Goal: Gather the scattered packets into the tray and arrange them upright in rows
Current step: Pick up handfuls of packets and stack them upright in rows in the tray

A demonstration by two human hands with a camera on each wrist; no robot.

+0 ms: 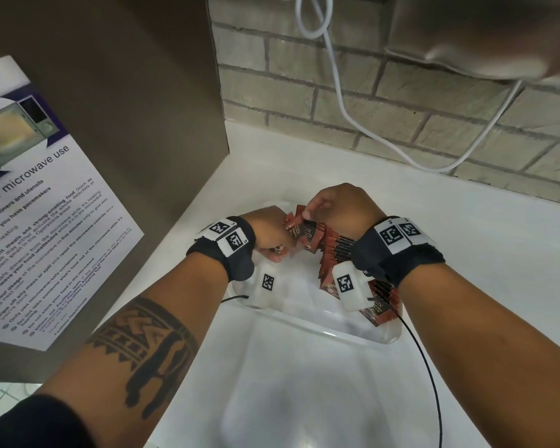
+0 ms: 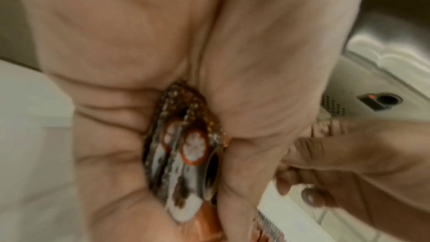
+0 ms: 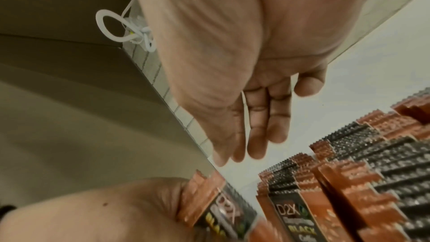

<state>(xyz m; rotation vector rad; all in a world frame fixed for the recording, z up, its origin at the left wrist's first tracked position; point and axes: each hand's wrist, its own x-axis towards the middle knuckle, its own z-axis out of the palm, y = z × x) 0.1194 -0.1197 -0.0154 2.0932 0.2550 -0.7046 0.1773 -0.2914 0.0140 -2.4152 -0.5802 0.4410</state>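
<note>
Tattooed left forearm (image 1: 149, 344) reaches over a white bench (image 1: 485, 240) set against a pale brick wall (image 1: 401, 101), a white cable (image 1: 343, 101) hanging down it. Left hand (image 1: 265, 234) has its grip curled tight round a small bunch of packets (image 2: 186, 150). Just right of it, the right hand (image 1: 340, 211) pinches one packet's top edge. Below both grips sits a clear plastic tray (image 1: 362, 331), where glossy orange-and-black packets with serrated edges stand upright in a row (image 3: 363, 163)
</note>
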